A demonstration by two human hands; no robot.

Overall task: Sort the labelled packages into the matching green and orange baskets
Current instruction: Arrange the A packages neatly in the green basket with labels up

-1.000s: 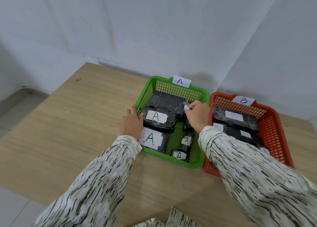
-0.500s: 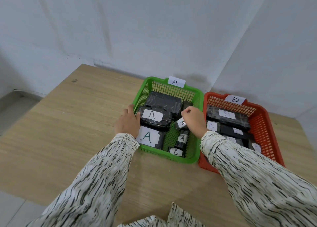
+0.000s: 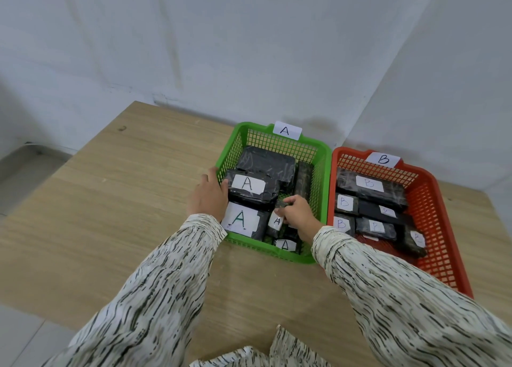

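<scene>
A green basket tagged A holds several black packages with white A labels. Beside it on the right, an orange basket tagged B holds several black packages labelled B. My left hand rests against the green basket's left wall, its fingers touching a large A package. My right hand is inside the green basket, its fingers closed on a small black A package that stands among other small ones near the front.
Both baskets sit at the far right of a wooden table, close to the white wall corner. The table's left edge drops to a grey floor.
My right hand has moved from the back of the green basket toward its front with the small package. The left hand has stayed at the basket's left wall.
</scene>
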